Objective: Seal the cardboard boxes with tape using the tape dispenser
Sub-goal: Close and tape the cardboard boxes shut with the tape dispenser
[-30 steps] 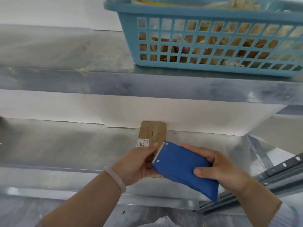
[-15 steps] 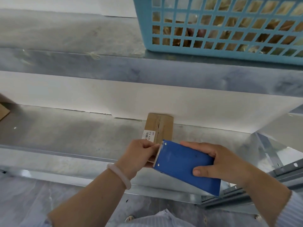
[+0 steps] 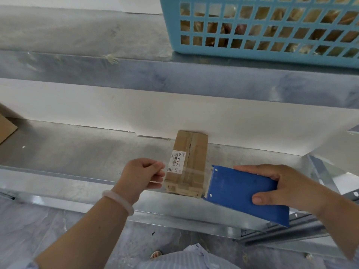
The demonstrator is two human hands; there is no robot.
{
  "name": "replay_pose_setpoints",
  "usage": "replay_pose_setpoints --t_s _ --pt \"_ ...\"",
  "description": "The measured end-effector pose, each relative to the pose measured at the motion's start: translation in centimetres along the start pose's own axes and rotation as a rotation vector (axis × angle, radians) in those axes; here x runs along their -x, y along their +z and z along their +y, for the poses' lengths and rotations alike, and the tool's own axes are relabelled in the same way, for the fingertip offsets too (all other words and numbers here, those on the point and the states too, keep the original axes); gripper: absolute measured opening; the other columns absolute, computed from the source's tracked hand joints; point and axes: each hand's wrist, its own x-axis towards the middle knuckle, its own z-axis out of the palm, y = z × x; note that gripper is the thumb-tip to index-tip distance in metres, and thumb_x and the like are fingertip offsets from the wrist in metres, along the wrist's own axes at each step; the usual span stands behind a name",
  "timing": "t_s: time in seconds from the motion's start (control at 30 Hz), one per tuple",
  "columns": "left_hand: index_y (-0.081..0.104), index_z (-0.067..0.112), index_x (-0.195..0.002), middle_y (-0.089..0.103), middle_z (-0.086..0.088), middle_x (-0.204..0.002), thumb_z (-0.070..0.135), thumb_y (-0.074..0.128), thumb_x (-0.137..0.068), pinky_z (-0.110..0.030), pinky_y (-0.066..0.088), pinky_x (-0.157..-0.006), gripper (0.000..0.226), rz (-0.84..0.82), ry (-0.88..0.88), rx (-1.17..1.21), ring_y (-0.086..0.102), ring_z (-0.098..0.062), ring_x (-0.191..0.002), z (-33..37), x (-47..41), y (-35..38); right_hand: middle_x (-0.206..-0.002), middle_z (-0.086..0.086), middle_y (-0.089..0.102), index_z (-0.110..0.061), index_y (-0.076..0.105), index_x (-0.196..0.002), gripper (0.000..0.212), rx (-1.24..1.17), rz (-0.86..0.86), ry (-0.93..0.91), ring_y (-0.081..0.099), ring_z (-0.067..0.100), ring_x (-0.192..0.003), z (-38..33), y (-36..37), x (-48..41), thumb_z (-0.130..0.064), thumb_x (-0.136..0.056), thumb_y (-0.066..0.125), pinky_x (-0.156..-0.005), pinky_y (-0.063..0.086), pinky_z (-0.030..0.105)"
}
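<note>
tape (image 3: pixel 166 171) pulled out, box (image 3: pixel 192 152) beside left hand (image 3: pixel 141 175)

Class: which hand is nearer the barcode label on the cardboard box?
Left. The left hand pinches tape right beside the barcode label; the right hand holds the tape dispenser beyond the cardboard box.

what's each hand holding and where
Left hand pinches the clear tape at its free end; right hand grips the blue tape dispenser at its rear.

A metal shelf (image 3: pixel 77 152) carries a small box (image 3: pixel 191 158), lying flat, its far end against the white back wall (image 3: pixel 97 105). A cardboard piece (image 3: pixel 5 129) sits at the shelf's far left. The upper shelf (image 3: pixel 77 35) holds a basket (image 3: pixel 252 55).
</note>
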Motion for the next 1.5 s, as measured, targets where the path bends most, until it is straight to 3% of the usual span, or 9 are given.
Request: replay_pose_setpoints --t_s 0.37,0.53,0.7,0.97,1.17,1.3,1.37,1.43,1.5 --pt "0.074 0.009 -0.079 0.070 -0.008 -0.064 0.013 0.066 -0.090 -0.031 0.057 -0.052 0.014 0.102 0.025 -0.064 0.063 -0.015 -0.050 -3.0 -0.6 -1.2 -0.113 -0.020 0.070 -0.060 0.061 -0.114 0.068 0.077 -0.049 0.100 0.069 0.006 -0.099 1.4 -1.9 1.3 -0.046 -0.054 0.091 -0.078 0.056 0.019" --pt "0.074 0.011 -0.084 0.070 -0.005 -0.063 0.013 0.065 -0.091 -0.033 0.058 -0.055 0.011 0.117 0.024 -0.095 0.063 -0.014 -0.051 -4.4 -1.2 -0.5 -0.107 -0.028 0.069 -0.067 0.059 -0.109 0.065 0.145 -0.020 0.125 0.068 -0.001 -0.094 2.6 -1.3 0.7 -0.029 -0.065 0.090 -0.074 0.054 0.015" --pt "0.073 0.013 -0.085 0.069 -0.003 -0.061 0.013 0.064 -0.092 -0.035 0.059 -0.056 0.011 0.109 -0.009 -0.107 0.062 -0.013 -0.051 -5.7 -2.0 -0.1 -0.104 -0.036 0.065 -0.071 0.056 -0.107 0.065 0.210 0.005 0.134 0.067 -0.006 -0.089 4.0 0.0 -0.4 -0.028 -0.069 0.088 -0.070 0.052 0.011" --pt "0.068 0.019 -0.084 0.068 0.001 -0.060 0.017 0.056 -0.097 -0.031 0.056 -0.050 0.017 0.063 0.002 -0.210 0.066 -0.020 -0.050 -7.0 -2.6 1.6 -0.109 -0.032 0.065 -0.077 0.050 -0.108 0.065 0.301 0.047 0.154 0.065 -0.008 -0.093 5.3 1.0 -2.4 -0.045 -0.065 0.086 -0.077 0.056 0.016" --pt "0.067 0.022 -0.089 0.066 -0.003 -0.056 0.026 0.057 -0.097 -0.028 0.053 -0.046 0.013 0.062 -0.074 -0.133 0.065 -0.020 -0.048 -7.6 -2.8 2.2 -0.103 -0.031 0.067 -0.076 0.050 -0.110 0.064 0.294 0.068 0.145 0.067 -0.005 -0.090 6.1 2.1 -3.5 -0.062 -0.055 0.080 -0.078 0.057 0.021" --pt "0.054 0.021 -0.104 0.064 -0.008 -0.068 0.033 0.061 -0.093 -0.027 0.049 -0.044 0.018 0.066 -0.163 -0.170 0.058 -0.017 -0.047 -7.4 -3.0 2.0 -0.103 -0.035 0.066 -0.076 0.049 -0.110 0.063 0.279 0.066 0.136 0.067 -0.004 -0.091 6.5 2.0 -3.4 -0.054 -0.061 0.083 -0.078 0.058 0.021" --pt "0.051 0.018 -0.112 0.059 -0.005 -0.076 0.032 0.061 -0.093 -0.027 0.047 -0.050 0.026 0.188 -0.031 -0.325 0.055 -0.015 -0.057 -6.8 -3.1 1.5 -0.103 -0.032 0.067 -0.077 0.049 -0.109 0.064 0.285 0.071 0.133 0.067 -0.004 -0.092 6.5 2.0 -3.4 -0.049 -0.065 0.085 -0.079 0.057 0.020" --pt "0.053 0.018 -0.115 0.057 0.005 -0.079 0.034 0.056 -0.093 -0.017 0.041 -0.063 0.027 0.309 0.326 -0.510 0.053 -0.009 -0.070 -5.5 -2.8 1.6 -0.103 -0.034 0.066 -0.079 0.047 -0.107 0.064 0.293 0.078 0.133 0.066 -0.005 -0.092 6.6 2.0 -3.4 -0.048 -0.066 0.085 -0.078 0.057 0.019" --pt "0.052 0.020 -0.124 0.060 0.008 -0.102 0.038 0.045 -0.096 -0.016 0.039 -0.084 0.034 0.221 0.735 -0.710 0.051 -0.006 -0.095 -3.5 -2.2 2.9 -0.102 -0.038 0.064 -0.081 0.046 -0.105 0.063 0.291 0.074 0.142 0.065 -0.007 -0.092 6.6 2.1 -3.5 -0.047 -0.067 0.084 -0.076 0.056 0.017"
